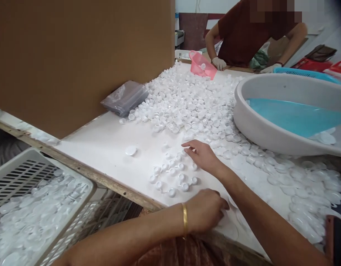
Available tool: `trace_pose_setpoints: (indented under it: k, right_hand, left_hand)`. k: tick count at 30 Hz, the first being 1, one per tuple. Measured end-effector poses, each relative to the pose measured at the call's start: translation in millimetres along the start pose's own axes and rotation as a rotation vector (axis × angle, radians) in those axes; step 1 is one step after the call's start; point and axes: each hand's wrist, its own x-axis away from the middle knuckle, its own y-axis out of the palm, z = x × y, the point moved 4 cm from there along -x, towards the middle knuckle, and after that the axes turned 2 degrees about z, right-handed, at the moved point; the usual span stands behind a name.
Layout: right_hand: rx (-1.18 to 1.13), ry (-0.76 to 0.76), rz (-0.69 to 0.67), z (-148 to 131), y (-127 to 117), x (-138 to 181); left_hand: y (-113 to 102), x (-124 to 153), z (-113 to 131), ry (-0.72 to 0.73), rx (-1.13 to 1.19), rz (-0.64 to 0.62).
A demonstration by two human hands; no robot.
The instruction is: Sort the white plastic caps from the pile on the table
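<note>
My left hand (pixel 208 210), with a gold bangle at its wrist, is low over the table's front edge. Its fingers curl downward beside thin whitish discs (pixel 233 225), and whatever they may hold is hidden. Farther in, my right hand (pixel 201 156) reaches over the table with index finger and thumb stretched out and a gap between them. Nothing shows between those fingertips. Just left of and below it lies a loose group of small round white caps (pixel 172 171). A single white round lid (pixel 131 150) sits apart to the left.
A big heap of white caps (pixel 187 99) spreads behind, beside a grey tub (pixel 242 122). At left stand a cardboard panel (pixel 76 55), a plastic-wrapped pack (pixel 126 96) and a basket (pixel 84 183) of white parts. Opposite, a gloved co-worker (pixel 242 40) leans near a pink scoop (pixel 199 66).
</note>
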Motion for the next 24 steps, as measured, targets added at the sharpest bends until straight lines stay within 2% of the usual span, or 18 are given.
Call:
trace_pose_setpoints:
  k: [4,6,7,9,13,24]
  right_hand:
    - [0.088,0.020,-0.050,-10.2,15.2,-24.4]
    - [0.127,0.045,-0.065,-13.7,21.3,-34.3]
    - [0.133,0.057,-0.065,-15.3,24.1,-38.2]
    - [0.127,0.071,-0.059,-18.6,29.6,-44.0]
    - [0.120,0.088,-0.070,-21.6,39.0,-49.0]
    - [0.072,0.127,-0.090,-13.5,49.9,-56.0]
  left_hand:
    - [-67.5,36.2,-44.3,-0.355,0.400,0.287]
    - [-106.2,52.1,-76.6,-0.516,0.468,0.587]
    - [-123.1,57.8,-91.9,-0.550,0.473,0.750]
    - [-143.2,60.6,-119.0,-0.578,0.554,0.917]
    - [-150.6,49.1,-147.9,-0.552,0.692,0.947]
    - [-145.3,44.5,-158.2,-0.575,0.673,0.931]
